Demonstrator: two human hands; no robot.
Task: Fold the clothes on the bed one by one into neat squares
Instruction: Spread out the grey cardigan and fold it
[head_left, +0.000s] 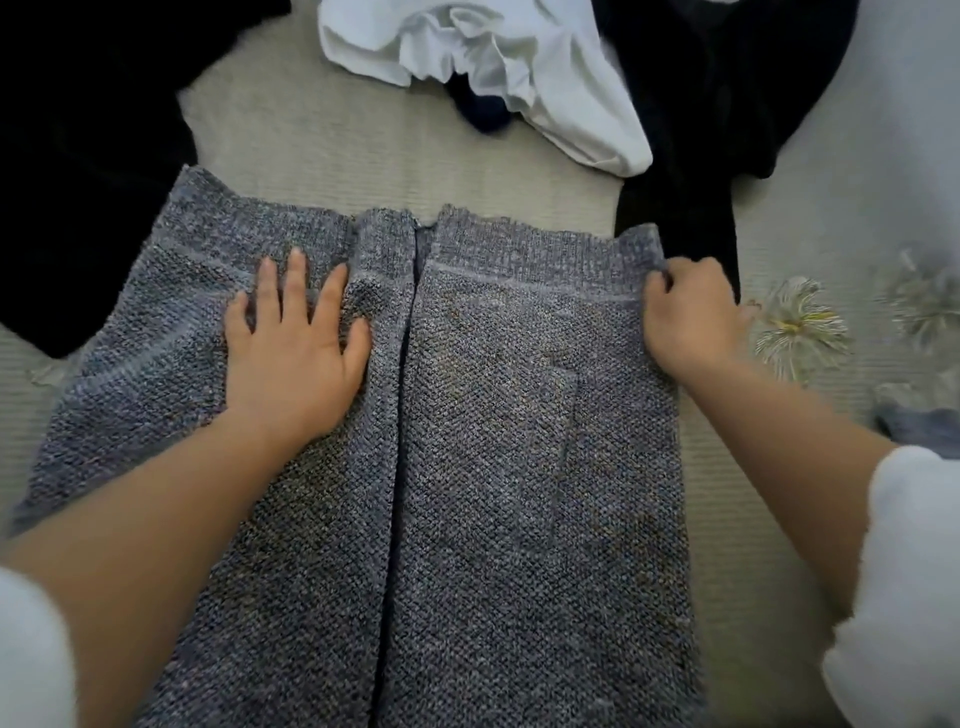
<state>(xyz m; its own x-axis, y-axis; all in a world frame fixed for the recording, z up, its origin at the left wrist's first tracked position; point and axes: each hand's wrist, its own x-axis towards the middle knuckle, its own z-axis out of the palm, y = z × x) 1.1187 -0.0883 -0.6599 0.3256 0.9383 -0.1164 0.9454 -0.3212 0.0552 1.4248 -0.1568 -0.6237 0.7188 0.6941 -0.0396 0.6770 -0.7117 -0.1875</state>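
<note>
The knit (493, 415) is cut off at the bottom, right edge pinched by right hand (691, 317) fingers (661, 285), left hand (296, 353) laid flat, spread, on top.

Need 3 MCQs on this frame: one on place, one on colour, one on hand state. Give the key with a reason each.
1. Where does the white garment lie?
A. On top of the grey knit garment
B. Beyond the knit's far edge, on the bed
C. Under the left forearm

2. What colour is the far-left garment?
A. Black
B. Red
C. Yellow

3. What is the right hand doing?
A. Lying flat with straight fingers
B. Gripping the knit's right edge
C. Hanging off the bed, holding nothing

Key:
1 B: it lies crumpled past the ribbed band, with bare bed between the two.
2 A: it shows as plain black against the pale bed.
3 B: its fingers curl round the edge, while the left hand presses flat on the knit.
</note>
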